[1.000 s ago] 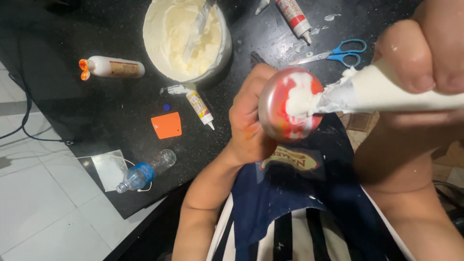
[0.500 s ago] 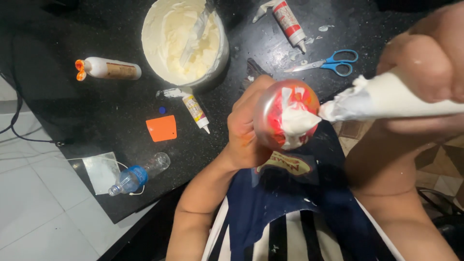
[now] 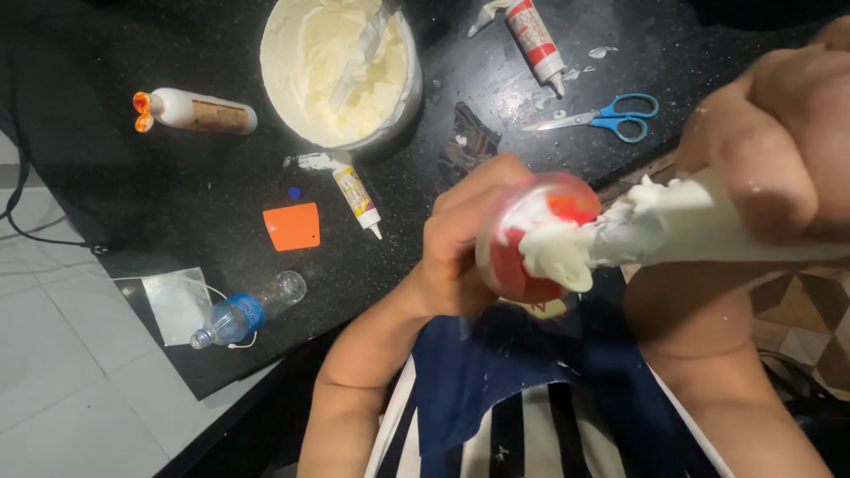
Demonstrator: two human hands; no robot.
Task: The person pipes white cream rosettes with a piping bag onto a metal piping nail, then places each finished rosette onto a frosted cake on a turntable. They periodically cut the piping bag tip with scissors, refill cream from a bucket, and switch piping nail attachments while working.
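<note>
The right hand [image 3: 779, 168] is squeezing the piping bag [image 3: 708, 226], more cream now heaping on the red cup [image 3: 531, 239] gripped in the left hand [image 3: 460, 239] above the counter [image 3: 133, 195], so filling is advancing.

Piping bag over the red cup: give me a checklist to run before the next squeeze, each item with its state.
1. Left hand wraps the red cup: ok.
2. Right hand grips the piping bag: ok.
3. Bag's cream end sits at the cup's mouth: ok.
4. Cup upright: not ok, it is tipped toward the camera.
5. How much cream is in the cup: cannot tell, the bag's end covers part of the opening.
6. Cream bowl on the black counter, with cream in it: ok.
</note>
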